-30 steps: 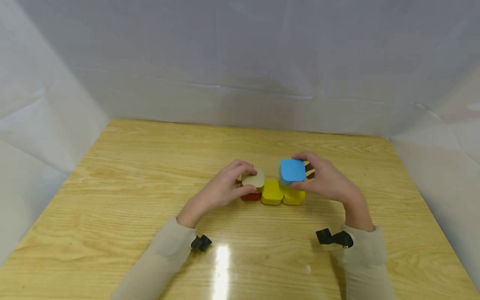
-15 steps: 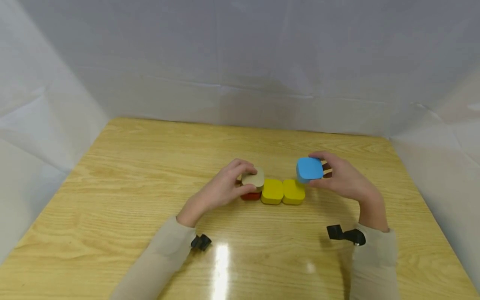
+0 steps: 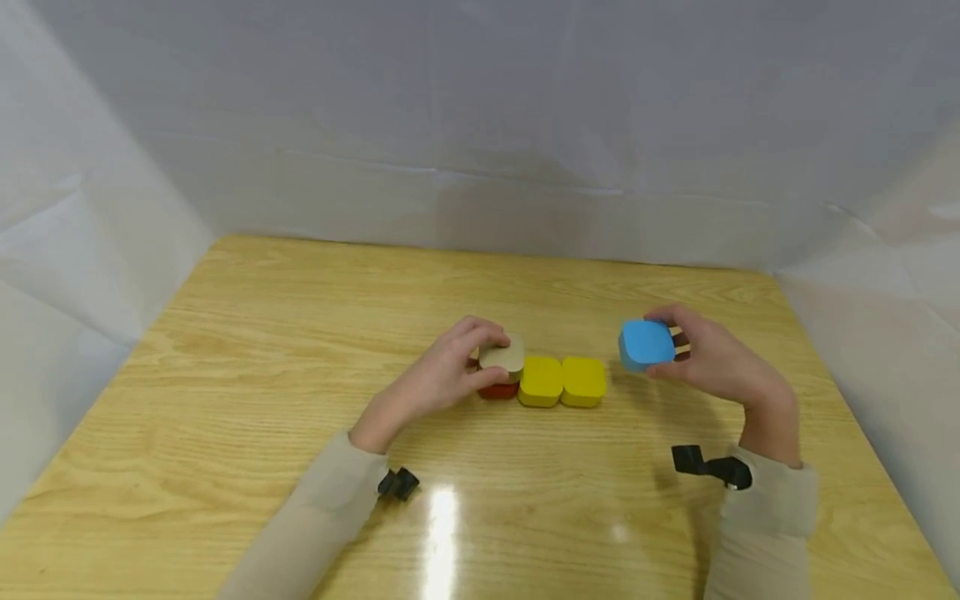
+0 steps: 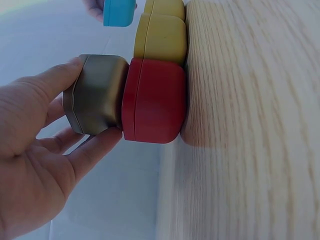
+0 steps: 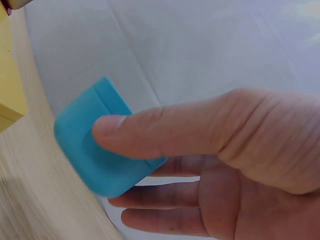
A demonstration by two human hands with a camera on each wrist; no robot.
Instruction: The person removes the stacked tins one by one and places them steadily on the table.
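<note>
Near the middle of the head view, the left hand (image 3: 442, 379) curls its thumb and fingers around a beige block (image 3: 502, 356) that sits on top of a red block (image 3: 498, 389). In the left wrist view the beige block (image 4: 97, 95) lies flush against the red block (image 4: 155, 100), with the thumb above it and a finger below. Just right of the red block, two yellow blocks (image 3: 562, 381) lie side by side on the wooden surface (image 3: 262, 350), touching each other. Further right in the frame, apart from the row, the right hand (image 3: 716, 362) pinches a blue block (image 3: 646, 344) clear of the surface; the right wrist view shows the thumb across the blue block (image 5: 95, 155) and the fingers beneath it.
</note>
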